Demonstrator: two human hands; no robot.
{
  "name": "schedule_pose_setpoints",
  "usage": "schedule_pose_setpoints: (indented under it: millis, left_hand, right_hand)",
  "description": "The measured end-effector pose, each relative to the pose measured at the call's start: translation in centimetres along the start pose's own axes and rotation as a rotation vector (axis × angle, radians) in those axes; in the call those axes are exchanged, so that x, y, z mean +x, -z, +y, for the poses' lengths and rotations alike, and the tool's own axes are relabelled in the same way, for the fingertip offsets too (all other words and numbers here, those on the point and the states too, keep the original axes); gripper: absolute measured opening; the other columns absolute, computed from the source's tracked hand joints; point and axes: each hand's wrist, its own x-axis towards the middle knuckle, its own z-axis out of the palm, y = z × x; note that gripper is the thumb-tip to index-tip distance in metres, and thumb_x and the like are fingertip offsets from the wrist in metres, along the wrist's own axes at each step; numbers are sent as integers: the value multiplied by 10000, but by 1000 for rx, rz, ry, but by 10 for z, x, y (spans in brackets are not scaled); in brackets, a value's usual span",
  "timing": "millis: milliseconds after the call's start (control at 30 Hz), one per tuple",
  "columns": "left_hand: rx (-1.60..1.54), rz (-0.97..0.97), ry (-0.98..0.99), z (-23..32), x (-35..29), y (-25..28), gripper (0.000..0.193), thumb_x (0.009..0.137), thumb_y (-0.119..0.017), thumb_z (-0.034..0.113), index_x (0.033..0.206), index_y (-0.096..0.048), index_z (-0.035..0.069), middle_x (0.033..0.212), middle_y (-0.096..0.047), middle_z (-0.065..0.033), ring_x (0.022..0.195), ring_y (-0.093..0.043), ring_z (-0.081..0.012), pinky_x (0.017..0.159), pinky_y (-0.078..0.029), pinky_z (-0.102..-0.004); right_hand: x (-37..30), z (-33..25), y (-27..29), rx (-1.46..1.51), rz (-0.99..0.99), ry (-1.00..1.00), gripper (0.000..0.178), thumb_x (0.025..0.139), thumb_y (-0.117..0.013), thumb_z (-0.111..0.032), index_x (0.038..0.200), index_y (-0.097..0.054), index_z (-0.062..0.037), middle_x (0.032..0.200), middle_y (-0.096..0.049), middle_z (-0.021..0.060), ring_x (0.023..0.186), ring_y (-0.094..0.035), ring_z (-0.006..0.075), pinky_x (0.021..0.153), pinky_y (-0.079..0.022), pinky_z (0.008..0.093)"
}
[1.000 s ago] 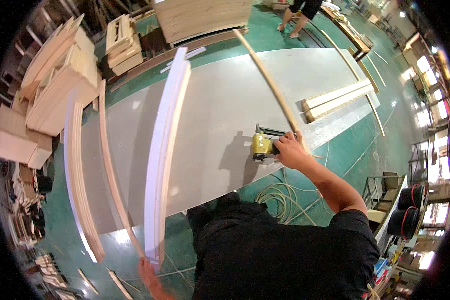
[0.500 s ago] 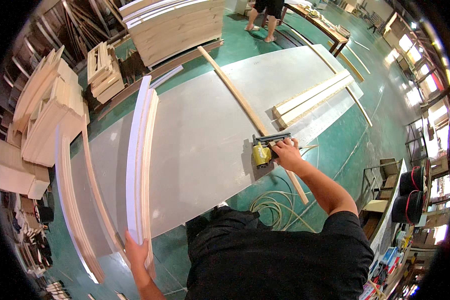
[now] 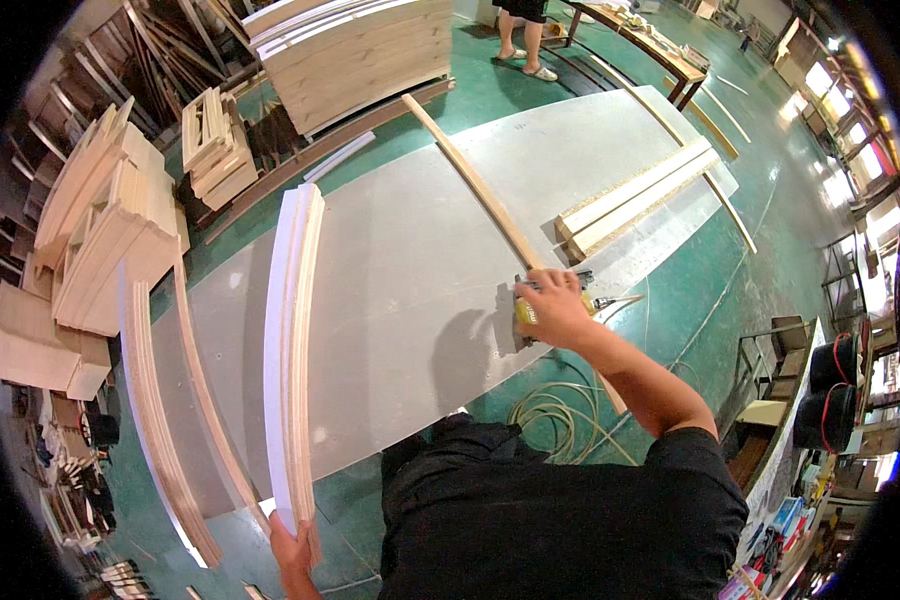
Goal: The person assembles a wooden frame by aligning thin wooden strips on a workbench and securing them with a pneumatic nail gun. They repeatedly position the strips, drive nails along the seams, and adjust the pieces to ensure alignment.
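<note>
My left hand (image 3: pixel 291 548) is closed round the near end of a long white-faced board (image 3: pixel 281 350), which lies along a bundle of pale wooden boards (image 3: pixel 303 320). Those boards cross a large grey sheet panel (image 3: pixel 390 300). Over the panel's near edge, my right hand (image 3: pixel 555 308) hovers above a yellow-green and black nail gun (image 3: pixel 524 312), fingers apart and slightly bent. The hand hides much of the tool, and its shadow falls apart from it on the panel. The nail gun rests by a wooden batten (image 3: pixel 485 200) lying under it.
Two thick pale beams (image 3: pixel 635 200) lie on the panel's right part. A coiled air hose (image 3: pixel 550 415) is on the green floor. Left stand stacked wooden frames (image 3: pixel 120 250) and another board bundle (image 3: pixel 160 420). A person's legs (image 3: pixel 525 45) show near a far workbench (image 3: pixel 650 45).
My right hand has let go of the nail gun's handle and risen above it. The white-faced board has slid toward me with my left hand on its end.
</note>
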Motion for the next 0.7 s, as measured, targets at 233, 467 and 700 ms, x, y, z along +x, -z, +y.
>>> schedule_pose_setpoints:
  millis: [233, 467, 700]
  left_hand:
    - [22, 101, 8, 22, -6, -4, 730, 758, -873, 200, 1361, -495, 38, 1153, -693, -247, 1088, -673, -462, 932, -526, -527]
    - [250, 77, 162, 32, 11, -13, 785, 732, -875, 157, 1399, -478, 33, 1202, -687, -254, 1113, -667, -461, 950, -530, -529]
    - [291, 67, 201, 21, 16, -17, 734, 787, -824, 266, 1387, -484, 13, 1211, -680, -275, 1120, -660, -472, 969, -527, -525]
  right_hand:
    - [61, -173, -84, 747, -345, 440, 610, 935, -763, -371, 1419, -565, -56, 1308, -621, 195, 1201, -615, 381, 993, -524, 502]
    - [157, -302, -146, 1264, -83, 14, 781, 943, -762, -392, 1550, -419, -41, 1332, -582, 235, 1156, -613, 319, 1016, -523, 437]
    - [331, -268, -123, 1296, 452, -300, 973, 899, -764, -484, 1589, -318, 35, 1565, -433, 310, 1484, -385, 435, 1236, -307, 484]
